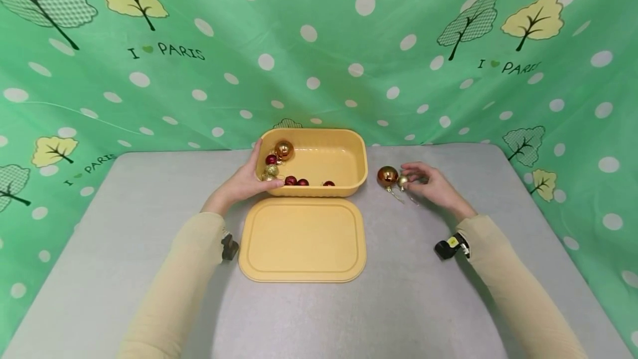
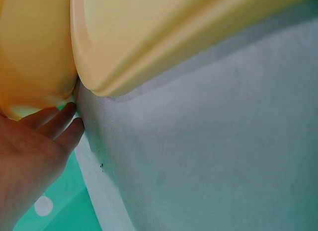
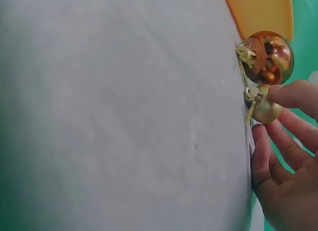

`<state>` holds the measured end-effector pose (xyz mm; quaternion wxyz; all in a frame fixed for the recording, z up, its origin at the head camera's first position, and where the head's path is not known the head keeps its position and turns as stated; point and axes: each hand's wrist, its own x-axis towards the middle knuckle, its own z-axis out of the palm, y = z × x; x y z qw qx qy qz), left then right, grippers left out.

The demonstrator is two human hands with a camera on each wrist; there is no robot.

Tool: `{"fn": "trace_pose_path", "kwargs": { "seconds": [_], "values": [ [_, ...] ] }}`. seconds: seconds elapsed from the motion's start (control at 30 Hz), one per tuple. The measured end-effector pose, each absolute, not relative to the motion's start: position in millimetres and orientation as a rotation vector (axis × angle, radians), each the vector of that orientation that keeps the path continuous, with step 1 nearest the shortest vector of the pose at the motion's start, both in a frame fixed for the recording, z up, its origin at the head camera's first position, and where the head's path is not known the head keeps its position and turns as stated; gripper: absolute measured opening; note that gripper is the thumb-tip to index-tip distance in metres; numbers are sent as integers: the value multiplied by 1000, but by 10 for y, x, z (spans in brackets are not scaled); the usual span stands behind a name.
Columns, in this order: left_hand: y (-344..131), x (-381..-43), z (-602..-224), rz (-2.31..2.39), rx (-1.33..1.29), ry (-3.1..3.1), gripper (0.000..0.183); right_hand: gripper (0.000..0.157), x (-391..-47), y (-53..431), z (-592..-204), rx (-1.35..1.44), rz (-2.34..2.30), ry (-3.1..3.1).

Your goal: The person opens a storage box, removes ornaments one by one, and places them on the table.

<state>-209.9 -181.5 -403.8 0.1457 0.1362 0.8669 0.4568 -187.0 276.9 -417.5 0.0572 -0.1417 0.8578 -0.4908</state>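
Observation:
In the head view a yellow plastic box (image 1: 329, 190) stands at the table's back, with Christmas baubles inside. My left hand (image 1: 244, 181) grips its left end, thumb at the front rim and fingers along the outer wall; the left wrist view shows several fingertips (image 2: 72, 134) beside it. Inside are a large shiny gold bauble (image 1: 284, 150) and several small red and gold ones. Right of the box, my right hand (image 1: 432, 186) pinches a small gold bauble (image 3: 266, 109) between thumb and fingers. A large copper-gold bauble (image 1: 387, 176) touches it on the left.
A flat yellow lid (image 1: 302, 240) lies on the grey table (image 1: 399, 303) just in front of the box. Behind the table hangs a green dotted cloth (image 1: 319, 60). A dark camera (image 1: 446, 247) is strapped to the right wrist, another (image 1: 229, 246) to the left.

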Motion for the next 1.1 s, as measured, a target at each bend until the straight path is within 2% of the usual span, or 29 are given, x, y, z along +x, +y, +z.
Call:
{"fn": "trace_pose_path", "kwargs": {
  "seconds": [0.47, 1.1],
  "values": [
    [-1806, -2103, -4043, 1307, 397, 2501, 121, 47, -1810, 2849, -4083, -453, -1610, 2612],
    [-1810, -2090, -4017, 1293, 389, 2509, 121, 40, -1627, 2128, -3772, -722, -1858, 2428]
  ]
}}
